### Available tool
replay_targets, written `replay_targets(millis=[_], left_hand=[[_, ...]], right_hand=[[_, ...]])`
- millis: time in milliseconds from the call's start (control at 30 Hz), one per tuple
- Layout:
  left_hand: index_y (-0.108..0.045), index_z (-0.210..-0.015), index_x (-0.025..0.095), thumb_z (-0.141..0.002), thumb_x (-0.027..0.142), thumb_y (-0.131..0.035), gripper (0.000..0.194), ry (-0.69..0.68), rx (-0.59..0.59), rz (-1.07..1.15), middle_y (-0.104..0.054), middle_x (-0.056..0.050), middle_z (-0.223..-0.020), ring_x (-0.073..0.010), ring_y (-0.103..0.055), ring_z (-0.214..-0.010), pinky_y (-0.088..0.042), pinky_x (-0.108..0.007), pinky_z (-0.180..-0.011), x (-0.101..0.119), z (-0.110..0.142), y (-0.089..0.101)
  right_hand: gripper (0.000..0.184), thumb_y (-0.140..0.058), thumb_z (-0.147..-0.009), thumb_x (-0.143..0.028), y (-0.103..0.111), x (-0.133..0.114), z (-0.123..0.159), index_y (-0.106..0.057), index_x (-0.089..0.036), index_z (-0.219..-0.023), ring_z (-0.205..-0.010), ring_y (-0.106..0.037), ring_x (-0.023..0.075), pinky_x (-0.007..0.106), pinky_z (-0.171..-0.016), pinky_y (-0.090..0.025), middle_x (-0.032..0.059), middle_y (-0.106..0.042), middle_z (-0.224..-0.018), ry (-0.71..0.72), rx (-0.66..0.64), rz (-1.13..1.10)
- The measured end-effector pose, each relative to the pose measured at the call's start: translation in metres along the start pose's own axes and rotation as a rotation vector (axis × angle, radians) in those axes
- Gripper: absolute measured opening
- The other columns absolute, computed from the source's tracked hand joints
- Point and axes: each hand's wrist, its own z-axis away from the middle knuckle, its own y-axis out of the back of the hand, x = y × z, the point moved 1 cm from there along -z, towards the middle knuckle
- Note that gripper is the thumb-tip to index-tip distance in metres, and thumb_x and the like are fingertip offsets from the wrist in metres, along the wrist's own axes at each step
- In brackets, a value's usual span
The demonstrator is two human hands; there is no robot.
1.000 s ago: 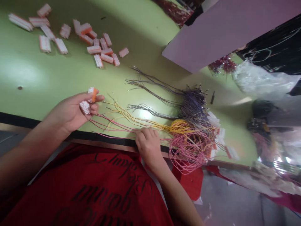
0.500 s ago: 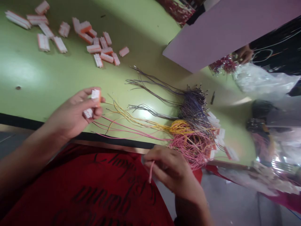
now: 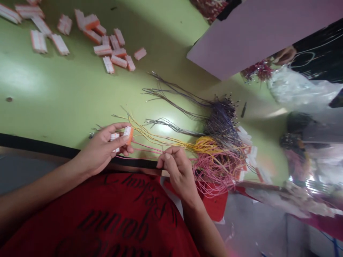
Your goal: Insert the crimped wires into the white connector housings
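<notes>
My left hand (image 3: 103, 146) is closed around a white-and-orange plastic connector (image 3: 128, 132), pinched by the thumb. A second white connector (image 3: 114, 136) shows between the same fingers. To its right, my right hand (image 3: 178, 166) pinches a thin wire whose short tip points up from the fingertips; most of it is hidden, and its colour is hard to make out here. Pink wires (image 3: 146, 150) run along the table edge between the hands. Just beyond them lie yellow wires (image 3: 150, 132), fanned out from a coiled bundle.
Loose white-and-orange connectors (image 3: 119, 61) are scattered at the far left. Purple and grey wires (image 3: 221, 119) are heaped beside a pink wire coil (image 3: 211, 171). A pale purple panel (image 3: 241, 39) stands at the back right. Beyond it, another person's hand (image 3: 284, 56) is near a plastic bag (image 3: 297, 89).
My left hand has moved right and toward me with the connectors. My right hand has risen from near my shirt to the table edge, closer to the left. The view has shifted slightly.
</notes>
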Motion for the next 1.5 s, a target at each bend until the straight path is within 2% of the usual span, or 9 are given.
replay_targets(millis=[233, 400, 533, 700, 1100, 1200, 1333, 1400, 1500], left_hand=[[-0.060, -0.107, 0.018, -0.070, 0.026, -0.084, 0.044, -0.021, -0.002, -0.006, -0.068, 0.003, -0.071, -0.0128, -0.066, -0.056, -0.051, -0.023, -0.053, 0.000, -0.001, -0.002], [-0.059, -0.105, 0.018, -0.071, 0.026, -0.083, 0.042, -0.065, 0.002, -0.050, -0.071, 0.000, -0.078, -0.0132, -0.066, -0.054, -0.052, -0.024, -0.051, 0.002, 0.000, -0.002], [-0.059, -0.105, 0.018, -0.072, 0.027, -0.082, 0.041, -0.069, 0.019, -0.072, -0.073, -0.001, -0.081, -0.0131, -0.065, -0.054, -0.052, -0.024, -0.050, 0.001, 0.001, -0.003], [-0.059, -0.105, 0.017, -0.072, 0.026, -0.082, 0.041, -0.064, 0.025, -0.071, -0.074, -0.002, -0.081, -0.0129, -0.065, -0.054, -0.052, -0.024, -0.051, -0.001, 0.002, -0.004], [-0.059, -0.104, 0.017, -0.071, 0.026, -0.083, 0.042, -0.070, 0.017, -0.051, -0.072, 0.000, -0.078, -0.0127, -0.065, -0.053, -0.052, -0.023, -0.050, -0.001, 0.000, -0.004], [-0.059, -0.104, 0.018, -0.071, 0.026, -0.083, 0.042, -0.076, 0.025, -0.049, -0.070, 0.001, -0.074, -0.0134, -0.066, -0.053, -0.053, -0.024, -0.050, -0.001, 0.000, -0.002], [-0.059, -0.104, 0.020, -0.072, 0.026, -0.083, 0.040, -0.099, 0.035, -0.051, -0.068, 0.003, -0.069, -0.0141, -0.067, -0.053, -0.054, -0.024, -0.051, 0.001, 0.000, 0.001], [-0.060, -0.104, 0.019, -0.073, 0.024, -0.082, 0.038, -0.106, 0.034, -0.045, -0.069, 0.003, -0.067, -0.0139, -0.066, -0.052, -0.053, -0.024, -0.051, 0.002, 0.000, 0.002], [-0.060, -0.105, 0.018, -0.076, 0.018, -0.079, 0.035, -0.097, 0.024, -0.026, -0.070, 0.002, -0.066, -0.0137, -0.067, -0.052, -0.053, -0.022, -0.050, 0.002, 0.002, 0.001]], right_hand=[[0.011, -0.053, -0.094, -0.019, -0.003, 0.013, 0.004, -0.062, -0.023, -0.092, -0.077, -0.068, 0.0162, 0.029, -0.069, -0.054, 0.0029, -0.072, -0.085, 0.231, 0.209, 0.387], [0.016, -0.051, -0.093, -0.012, -0.006, 0.019, 0.008, -0.063, -0.022, -0.097, -0.104, -0.074, 0.0224, 0.034, -0.080, -0.060, 0.0143, -0.073, -0.124, 0.381, 0.160, 0.602], [0.016, -0.048, -0.093, -0.012, -0.013, 0.020, 0.006, -0.062, -0.020, -0.092, -0.105, -0.075, 0.0248, 0.032, -0.078, -0.061, 0.0188, -0.068, -0.132, 0.400, 0.063, 0.749], [0.021, -0.045, -0.092, -0.011, -0.019, 0.021, 0.001, -0.062, -0.018, -0.101, -0.104, -0.075, 0.0251, 0.031, -0.072, -0.061, 0.0203, -0.063, -0.139, 0.374, 0.006, 0.833], [0.017, -0.047, -0.092, -0.013, -0.016, 0.019, -0.003, -0.061, -0.020, -0.100, -0.098, -0.076, 0.0262, 0.034, -0.069, -0.058, 0.0180, -0.066, -0.137, 0.375, 0.044, 0.789], [0.012, -0.050, -0.093, -0.014, -0.008, 0.016, -0.005, -0.060, -0.021, -0.094, -0.093, -0.075, 0.0235, 0.033, -0.070, -0.057, 0.0168, -0.067, -0.136, 0.375, 0.136, 0.736], [0.013, -0.053, -0.093, -0.012, 0.004, 0.013, -0.003, -0.062, -0.022, -0.091, -0.078, -0.072, 0.0172, 0.028, -0.068, -0.054, 0.0081, -0.078, -0.098, 0.413, 0.264, 0.676], [0.015, -0.054, -0.093, -0.010, 0.005, 0.013, 0.002, -0.062, -0.022, -0.094, -0.073, -0.071, 0.0153, 0.026, -0.067, -0.054, 0.0033, -0.075, -0.083, 0.440, 0.224, 0.664], [0.016, -0.054, -0.093, -0.009, 0.000, 0.012, 0.011, -0.061, -0.021, -0.101, -0.084, -0.074, 0.0164, 0.025, -0.071, -0.057, 0.0061, -0.077, -0.094, 0.510, 0.061, 0.660]])
